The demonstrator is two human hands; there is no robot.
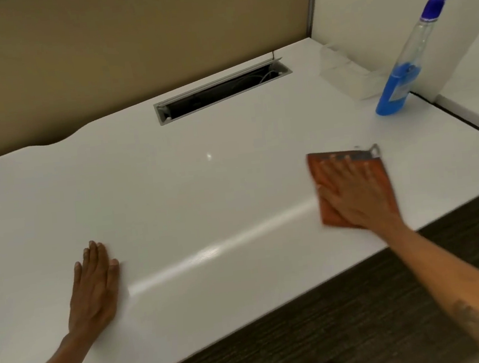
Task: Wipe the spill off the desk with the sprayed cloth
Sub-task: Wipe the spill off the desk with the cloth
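An orange cloth (329, 216) lies flat on the white desk (204, 191) at the right. My right hand (352, 193) presses down on the cloth with its fingers spread; both look blurred. A small grey smear (372, 149) shows at the cloth's far right corner. My left hand (94, 288) rests flat on the desk at the left, fingers together, holding nothing. I see no clear spill elsewhere on the desk.
A spray bottle (404, 75) with blue liquid stands at the back right, beside a clear plastic piece (345, 72). An open cable slot (223, 91) sits at the back middle. A tan partition (129, 45) backs the desk. Dark floor (337, 333) lies below the front edge.
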